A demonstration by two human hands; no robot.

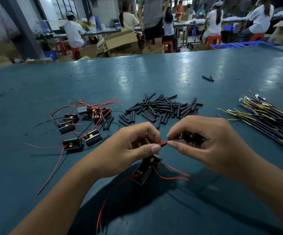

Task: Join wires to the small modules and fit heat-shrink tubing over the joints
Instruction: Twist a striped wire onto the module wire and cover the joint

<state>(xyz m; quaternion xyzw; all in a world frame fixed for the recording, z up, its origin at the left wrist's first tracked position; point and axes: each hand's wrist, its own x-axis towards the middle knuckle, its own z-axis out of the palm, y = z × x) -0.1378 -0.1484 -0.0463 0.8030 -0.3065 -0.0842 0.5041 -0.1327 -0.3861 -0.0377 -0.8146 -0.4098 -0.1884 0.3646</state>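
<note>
Two hands are working at the table's (pixel 154 73) 6 o'clock edge: the left hand (pixel 128 150) is pinching a red lead (pixel 163 143) between thumb and forefinger, and the right hand (pixel 205 143) is pinching its other end together with a dark sleeved wire (pixel 193 139). One module (pixel 145 170) is hanging just below the left hand by its leads, partly hidden. Spare modules (pixel 79 129) are lying at 10 o'clock, tubing (pixel 162 109) at 12 o'clock, and a wire bundle (pixel 269 119) at 2 o'clock. Judging by appearance, the leads are thin, limp and light, so gripping close to the bare ends is advisable; pulling risks straining the module's joints. Whether the ends are already twisted together cannot be told.
</note>
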